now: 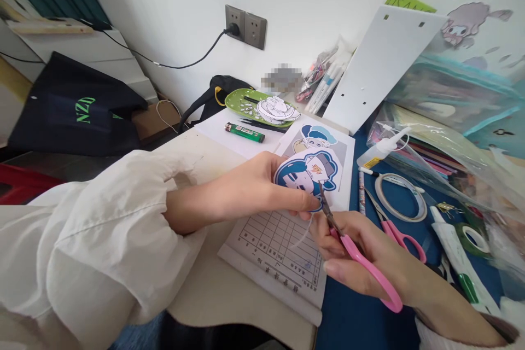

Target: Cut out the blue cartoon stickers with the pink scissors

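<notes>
Between thumb and fingers, my left hand (254, 188) pinches a paper cutout (301, 172) of a cartoon head with blue hair and a cap. My right hand (361, 254) is closed round the pink-handled scissors (365, 268). Their blades point up and touch the lower right edge of the cutout, beside my left thumb. A thin strip of paper (303, 232) curls below the blades. Under both hands lies a printed form pad (270, 273). Behind the cutout is a sheet with a similar printed figure (318, 136).
A green lighter (245, 132) and a green tray (235, 99) with a line-drawn cutout lie farther back. To the right are a second pair of pink scissors (396, 229), a tape roll (401, 197), a glue bottle (383, 149) and plastic bags (455, 93). A white board (381, 65) leans against the wall.
</notes>
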`<state>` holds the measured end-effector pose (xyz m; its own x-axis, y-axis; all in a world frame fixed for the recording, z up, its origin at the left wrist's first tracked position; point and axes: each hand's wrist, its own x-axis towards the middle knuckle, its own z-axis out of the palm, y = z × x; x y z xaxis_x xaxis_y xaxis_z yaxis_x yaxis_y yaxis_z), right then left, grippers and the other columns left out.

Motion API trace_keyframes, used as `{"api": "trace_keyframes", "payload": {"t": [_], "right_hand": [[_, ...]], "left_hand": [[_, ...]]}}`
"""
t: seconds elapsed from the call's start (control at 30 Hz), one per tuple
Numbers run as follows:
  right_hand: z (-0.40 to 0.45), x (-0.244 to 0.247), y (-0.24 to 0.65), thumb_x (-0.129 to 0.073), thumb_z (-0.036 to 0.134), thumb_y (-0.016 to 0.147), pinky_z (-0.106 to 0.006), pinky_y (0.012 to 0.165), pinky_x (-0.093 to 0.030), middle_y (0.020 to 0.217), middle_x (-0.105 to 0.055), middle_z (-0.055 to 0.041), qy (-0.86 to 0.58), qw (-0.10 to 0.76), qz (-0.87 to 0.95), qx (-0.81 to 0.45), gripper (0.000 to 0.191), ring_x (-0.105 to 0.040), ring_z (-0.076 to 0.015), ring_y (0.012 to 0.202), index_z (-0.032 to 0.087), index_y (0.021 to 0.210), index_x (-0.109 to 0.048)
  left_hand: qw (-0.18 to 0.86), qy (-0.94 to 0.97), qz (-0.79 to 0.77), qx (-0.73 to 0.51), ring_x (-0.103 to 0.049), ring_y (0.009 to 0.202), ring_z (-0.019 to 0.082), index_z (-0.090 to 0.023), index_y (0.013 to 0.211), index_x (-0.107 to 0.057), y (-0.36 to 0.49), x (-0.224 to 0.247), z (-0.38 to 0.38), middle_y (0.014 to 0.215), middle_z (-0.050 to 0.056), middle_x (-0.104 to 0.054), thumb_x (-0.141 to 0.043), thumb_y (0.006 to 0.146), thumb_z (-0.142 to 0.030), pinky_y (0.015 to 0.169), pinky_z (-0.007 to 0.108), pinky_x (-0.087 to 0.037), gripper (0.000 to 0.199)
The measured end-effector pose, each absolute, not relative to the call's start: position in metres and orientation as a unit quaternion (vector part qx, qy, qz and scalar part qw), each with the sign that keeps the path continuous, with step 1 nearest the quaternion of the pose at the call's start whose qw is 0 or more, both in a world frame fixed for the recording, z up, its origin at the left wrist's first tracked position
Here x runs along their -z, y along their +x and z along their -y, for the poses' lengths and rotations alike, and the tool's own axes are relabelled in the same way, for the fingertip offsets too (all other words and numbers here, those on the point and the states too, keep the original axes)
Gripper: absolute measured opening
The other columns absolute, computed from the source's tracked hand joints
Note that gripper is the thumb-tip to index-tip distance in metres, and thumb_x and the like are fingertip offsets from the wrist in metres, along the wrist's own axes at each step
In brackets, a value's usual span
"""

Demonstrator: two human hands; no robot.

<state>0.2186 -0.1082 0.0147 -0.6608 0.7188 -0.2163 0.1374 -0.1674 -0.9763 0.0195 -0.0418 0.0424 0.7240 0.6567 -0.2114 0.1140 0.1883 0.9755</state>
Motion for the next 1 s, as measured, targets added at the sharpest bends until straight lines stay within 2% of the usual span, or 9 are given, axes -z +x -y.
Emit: {"api": "trace_keyframes", "payload": {"t": [0.43,0.63,0.87,1.0], "right_hand": [[0.1097,-0.0125,0.2183,-0.060,0.017,0.078,-0.024,0.046,-0.019,0.061,-0.024,0.0083,-0.359,0.214,0.609,-0.674,0.029,-0.021,-0.0082,0.051,0.022,0.068,-0.033],[0.1078,-0.0126,0.2173,-0.062,0.017,0.077,-0.023,0.045,-0.019,0.061,-0.024,0.0085,-0.346,0.216,0.587,-0.699,0.031,-0.020,-0.0079,0.050,0.022,0.068,-0.033],[0.1089,-0.0124,0.2175,-0.065,0.013,0.073,-0.023,0.045,-0.018,0.061,-0.024,0.0085,-0.332,0.230,0.570,-0.716,0.033,-0.019,-0.0079,0.050,0.021,0.068,-0.033],[0.1113,-0.0100,0.2197,-0.066,0.014,0.070,-0.023,0.046,-0.019,0.063,-0.025,0.0081,-0.315,0.227,0.544,-0.744,0.033,-0.020,-0.0078,0.052,0.022,0.069,-0.035]], "left_hand": [[0.702,0.613,-0.308,-0.191,-0.059,0.062,0.007,-0.014,0.067,-0.067,0.0180,-0.0405,0.0398,0.064,-0.003,-0.066,-0.068,0.075,-0.021,0.063,0.016,-0.047,0.011],[0.708,0.614,-0.292,-0.192,-0.059,0.064,0.008,-0.015,0.073,-0.069,0.0170,-0.0390,0.0403,0.069,-0.003,-0.067,-0.068,0.076,-0.023,0.063,0.018,-0.046,0.009],[0.730,0.584,-0.296,-0.196,-0.056,0.058,0.008,-0.016,0.065,-0.067,0.0178,-0.0410,0.0409,0.059,-0.006,-0.062,-0.071,0.072,-0.017,0.065,0.019,-0.046,0.008],[0.729,0.592,-0.293,-0.181,-0.054,0.058,0.006,-0.017,0.070,-0.070,0.0175,-0.0425,0.0422,0.064,-0.006,-0.064,-0.071,0.072,-0.016,0.060,0.016,-0.044,0.002]]}}
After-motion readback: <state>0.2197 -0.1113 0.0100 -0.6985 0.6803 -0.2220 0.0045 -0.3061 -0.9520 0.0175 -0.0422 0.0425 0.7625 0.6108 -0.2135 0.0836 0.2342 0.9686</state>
